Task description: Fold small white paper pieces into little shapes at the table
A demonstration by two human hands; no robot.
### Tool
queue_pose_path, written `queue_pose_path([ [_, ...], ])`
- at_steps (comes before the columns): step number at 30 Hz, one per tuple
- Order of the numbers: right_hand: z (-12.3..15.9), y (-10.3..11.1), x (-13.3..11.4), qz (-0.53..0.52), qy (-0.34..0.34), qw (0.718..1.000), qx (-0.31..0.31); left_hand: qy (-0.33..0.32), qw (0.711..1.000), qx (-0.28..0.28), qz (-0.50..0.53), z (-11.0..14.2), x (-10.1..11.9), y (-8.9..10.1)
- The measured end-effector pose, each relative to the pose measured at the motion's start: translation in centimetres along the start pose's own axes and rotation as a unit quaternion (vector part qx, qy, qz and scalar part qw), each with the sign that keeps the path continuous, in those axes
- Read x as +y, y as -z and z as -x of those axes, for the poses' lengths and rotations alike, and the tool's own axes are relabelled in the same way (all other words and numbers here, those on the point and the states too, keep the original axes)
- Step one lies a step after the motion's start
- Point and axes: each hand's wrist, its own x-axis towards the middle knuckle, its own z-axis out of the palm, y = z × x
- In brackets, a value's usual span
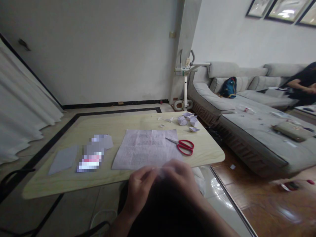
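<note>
At the near edge of the table, my left hand (141,184) and my right hand (181,176) meet with fingers pinched together. Between their fingertips is a small whitish piece of paper (161,173), blurred and mostly covered by the fingers. Just beyond them lies a large creased sheet of paper (148,148) with printed text. Red-handled scissors (185,147) rest at its right side, blades pointing left over the sheet. Several folded paper pieces (182,120) are grouped at the table's far right, with small paper scraps (170,119) beside them.
On the left of the pale wooden table (66,187) lie a blank paper sheet (63,159) and a pixelated item (92,158). A grey sofa (261,141) stands to the right, where a person in dark clothes (304,82) sits. White exercise equipment (185,85) stands behind the table.
</note>
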Motion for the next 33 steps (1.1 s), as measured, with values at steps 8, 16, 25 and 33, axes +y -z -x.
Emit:
queue_pose_path([
  [8, 0.2, -0.1, -0.3, -0.035, -0.036, 0.999, 0.004, 0.036, 0.999, -0.007, -0.009, -0.3, -0.8, -0.2],
  [16, 0.0, -0.3, -0.3, -0.050, -0.032, 0.998, 0.003, -0.001, 0.999, 0.025, -0.037, -0.3, -0.3, -0.1],
  [25, 0.2, -0.1, -0.2, -0.105, -0.067, 0.992, 0.004, 0.039, 0.999, 0.024, -0.013, -0.4, -0.8, -0.1],
  [33, 0.0, -0.5, 0.8, -0.175, -0.093, 0.980, 0.032, 0.019, 0.999, 0.018, -0.028, -0.5, -0.2, 0.0],
])
